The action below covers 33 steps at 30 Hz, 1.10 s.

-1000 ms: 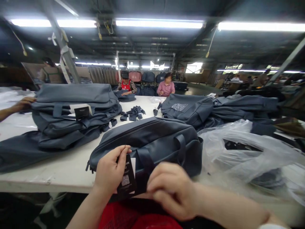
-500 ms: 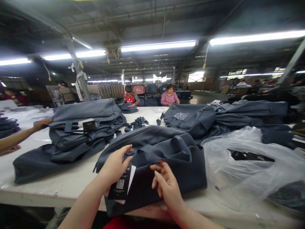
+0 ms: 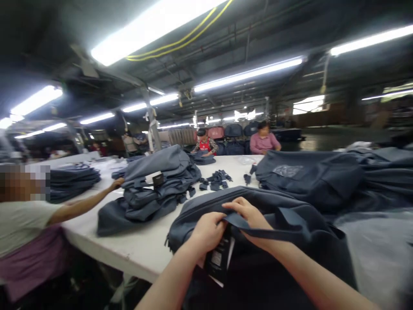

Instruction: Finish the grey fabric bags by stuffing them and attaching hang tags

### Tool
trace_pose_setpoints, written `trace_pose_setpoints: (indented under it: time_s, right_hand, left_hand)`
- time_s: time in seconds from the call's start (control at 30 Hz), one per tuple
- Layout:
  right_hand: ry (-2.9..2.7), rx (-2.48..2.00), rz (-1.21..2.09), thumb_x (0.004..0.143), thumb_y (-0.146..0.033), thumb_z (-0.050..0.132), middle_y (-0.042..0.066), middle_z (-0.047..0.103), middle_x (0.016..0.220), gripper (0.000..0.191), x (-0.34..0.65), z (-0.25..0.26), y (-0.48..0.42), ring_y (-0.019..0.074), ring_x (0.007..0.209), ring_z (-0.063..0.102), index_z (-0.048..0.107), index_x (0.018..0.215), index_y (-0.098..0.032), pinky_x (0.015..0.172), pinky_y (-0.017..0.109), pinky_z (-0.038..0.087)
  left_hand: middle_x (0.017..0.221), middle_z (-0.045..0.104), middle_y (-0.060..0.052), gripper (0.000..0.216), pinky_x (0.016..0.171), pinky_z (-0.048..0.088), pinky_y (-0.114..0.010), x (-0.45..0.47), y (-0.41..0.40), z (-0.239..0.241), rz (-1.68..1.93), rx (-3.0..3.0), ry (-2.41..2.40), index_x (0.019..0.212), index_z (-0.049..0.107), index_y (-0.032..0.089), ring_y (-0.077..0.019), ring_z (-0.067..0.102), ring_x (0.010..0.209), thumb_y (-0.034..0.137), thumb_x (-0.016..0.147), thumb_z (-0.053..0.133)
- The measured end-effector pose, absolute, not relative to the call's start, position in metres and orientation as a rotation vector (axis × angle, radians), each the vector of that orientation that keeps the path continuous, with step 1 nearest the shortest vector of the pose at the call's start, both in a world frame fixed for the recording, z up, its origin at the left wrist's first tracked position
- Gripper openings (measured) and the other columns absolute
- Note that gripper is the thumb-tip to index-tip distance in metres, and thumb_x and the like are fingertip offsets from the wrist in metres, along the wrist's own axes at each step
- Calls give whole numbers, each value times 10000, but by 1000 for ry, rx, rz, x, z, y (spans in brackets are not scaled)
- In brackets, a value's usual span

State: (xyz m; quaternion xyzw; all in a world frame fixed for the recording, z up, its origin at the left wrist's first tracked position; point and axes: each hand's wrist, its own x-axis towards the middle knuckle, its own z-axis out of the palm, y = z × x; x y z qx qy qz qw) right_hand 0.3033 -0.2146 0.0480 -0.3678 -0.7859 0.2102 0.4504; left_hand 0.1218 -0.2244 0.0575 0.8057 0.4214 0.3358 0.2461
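Note:
A dark blue duffel bag point(image 3: 200, 206) lies in front of me on the white table. Its carry handle point(image 3: 267, 232) is lifted, and the band crosses in front of my right hand. Thumb and fingers of my left hand point(image 3: 209, 232) pinch the handle at its left end. My right hand point(image 3: 251, 215) reaches behind the band, with bent fingers closed at the same end, close to the left fingertips. Below my left hand hangs a black tag point(image 3: 217, 260) with a white card behind it. The fingertips of both hands partly hide what they grip.
To the left is a stack of blue bags point(image 3: 158, 185), with a co-worker's hand point(image 3: 118, 183) touching it. Short straps point(image 3: 216, 180) lie mid-table. More bags point(image 3: 309, 172) and clear plastic point(image 3: 374, 245) are at right. Two people sit across the white table point(image 3: 145, 249).
My view has swung left, showing more of the co-worker. My right hand has moved up to my left hand and passed behind the handle, which is now raised between them.

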Motion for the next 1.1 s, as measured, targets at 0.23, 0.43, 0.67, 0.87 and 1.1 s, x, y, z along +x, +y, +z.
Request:
trace_pose_setpoints:
  time_s: [0.23,0.43,0.67,0.87,1.1]
  right_hand:
    - [-2133,-760,906,919,-362,530,84,674,1001,303,307,46,-207,237,929,638,699,1130,-226,860,346,511]
    - [-2153,-842,829,882,-363,557,61,654,802,221,310,36,-207,226,750,604,704,813,-214,695,312,486]
    - [-1757,-842,1121,837,-489,555,73,629,876,285,308,34,-210,254,855,583,642,861,-219,799,354,477]
    - [-1748,-671,1323,668,-484,628,50,496,691,348,309,32,-202,238,701,497,436,557,-215,674,371,457]
    - [-1697,-634,1233,768,-529,625,18,493,664,366,315,44,-241,147,589,397,663,846,-174,557,277,344]
  left_hand:
    - [731,646,-4,356,661,405,-249,111,-224,51,925,1927,998,870,755,158,-155,519,680,375,864,473]
    - [574,454,27,382,532,291,-234,112,-224,45,927,1751,1115,730,713,116,-112,364,568,450,803,544]
    - [587,456,34,406,547,276,-233,115,-227,45,1059,1553,1013,727,697,120,-95,348,568,524,732,649]
    - [621,575,-25,570,599,399,-271,122,-220,36,1098,1290,995,859,706,105,-133,471,562,643,676,660]
    - [797,682,-47,398,774,441,-317,125,-217,33,1201,1680,1234,765,701,155,-225,570,812,522,807,553]
